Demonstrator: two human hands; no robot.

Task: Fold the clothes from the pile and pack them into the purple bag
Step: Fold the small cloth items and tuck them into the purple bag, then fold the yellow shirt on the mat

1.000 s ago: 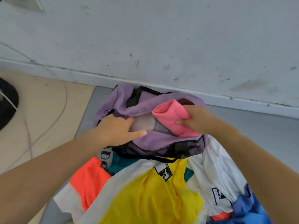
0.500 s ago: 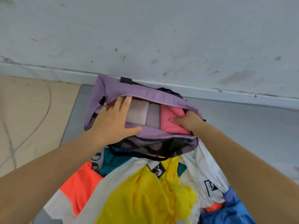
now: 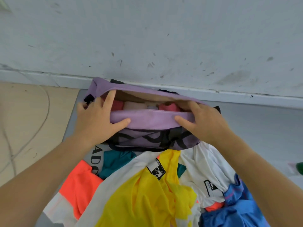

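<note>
The right hand (image 3: 205,123) has let go of the folded pink garment (image 3: 168,106), now lying inside the purple fabric bag (image 3: 150,122) at its right end. Both it and the left hand (image 3: 98,122) pinch the bag's near rim, thumbs outside, fingers inside. The bag sits against the far wall, beyond the colourful clothes pile (image 3: 147,190), holding folded pink and pale pieces.

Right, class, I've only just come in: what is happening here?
A person is packing a purple bag that lies by the wall. Both hands grip its near rim, the left hand and the right hand, holding it open. Folded clothes are inside already. A pile of unfolded clothes lies in front, not yet folded.
</note>
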